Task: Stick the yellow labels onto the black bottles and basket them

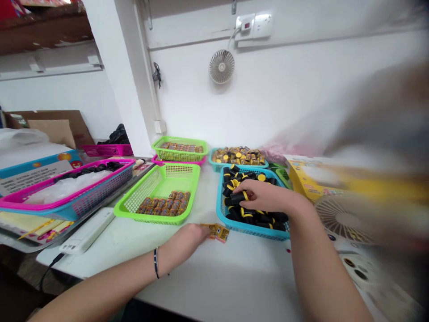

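Observation:
My right hand (264, 195) is over the near blue basket (219, 208), its fingertips closed on a small black cylinder with a yellow end (238, 198). Many similar black-and-yellow cylinders lie loose beneath it. Low over the white table, my left hand (189, 241) pinches small orange printed labels (220, 233); its fingertips are partly hidden behind the hand. To its upper left, the near green basket (127, 208) holds rows of cylinders wrapped in orange print (167, 203).
Behind stand another green basket (179, 155) and a blue basket (217, 166), both with wrapped pieces. A pink-rimmed basket (72, 203) and a white power strip (89, 230) are at left. At right are a yellow box (301, 179) and a fan (345, 218).

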`<state>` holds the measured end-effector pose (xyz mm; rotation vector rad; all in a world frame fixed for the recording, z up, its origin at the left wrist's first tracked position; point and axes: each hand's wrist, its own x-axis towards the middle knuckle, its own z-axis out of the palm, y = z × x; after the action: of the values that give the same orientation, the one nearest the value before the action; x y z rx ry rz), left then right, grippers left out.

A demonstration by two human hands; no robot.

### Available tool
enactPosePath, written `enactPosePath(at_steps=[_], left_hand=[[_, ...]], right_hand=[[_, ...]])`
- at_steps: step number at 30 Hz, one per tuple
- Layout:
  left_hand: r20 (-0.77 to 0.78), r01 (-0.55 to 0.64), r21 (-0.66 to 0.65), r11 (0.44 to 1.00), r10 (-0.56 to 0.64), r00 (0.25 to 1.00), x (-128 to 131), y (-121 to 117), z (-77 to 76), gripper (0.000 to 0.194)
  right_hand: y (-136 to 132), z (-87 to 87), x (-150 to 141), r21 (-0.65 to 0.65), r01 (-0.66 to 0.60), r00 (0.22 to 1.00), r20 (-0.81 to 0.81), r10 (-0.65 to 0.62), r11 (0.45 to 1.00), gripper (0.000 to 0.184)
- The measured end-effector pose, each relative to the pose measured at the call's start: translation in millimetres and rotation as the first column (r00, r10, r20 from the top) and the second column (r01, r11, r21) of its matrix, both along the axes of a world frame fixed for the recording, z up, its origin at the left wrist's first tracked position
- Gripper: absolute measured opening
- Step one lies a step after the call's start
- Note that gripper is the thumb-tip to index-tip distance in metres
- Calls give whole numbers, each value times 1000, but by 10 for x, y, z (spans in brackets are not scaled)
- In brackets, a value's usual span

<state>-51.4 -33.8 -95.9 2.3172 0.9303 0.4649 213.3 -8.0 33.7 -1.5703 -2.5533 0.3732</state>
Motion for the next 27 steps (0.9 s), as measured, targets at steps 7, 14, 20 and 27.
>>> enactPosePath(at_steps=[7,14,20,27], left_hand=[[398,-291,114,950,225,889,92,-67,1051,22],[686,-308,114,945,150,712,252,-82,1475,18],[501,-333,204,921,194,843,237,-245,1413,65],[409,-197,326,925,50,911,129,-252,1325,82]], right_hand=[[12,32,-18,317,164,905,-425,-15,934,37],[-233,138,-189,537,241,592,-741,316,809,30],[-592,256,-271,409,239,309,-892,330,881,26],[-675,262,-320,294,57,239,-932,273,954,30]])
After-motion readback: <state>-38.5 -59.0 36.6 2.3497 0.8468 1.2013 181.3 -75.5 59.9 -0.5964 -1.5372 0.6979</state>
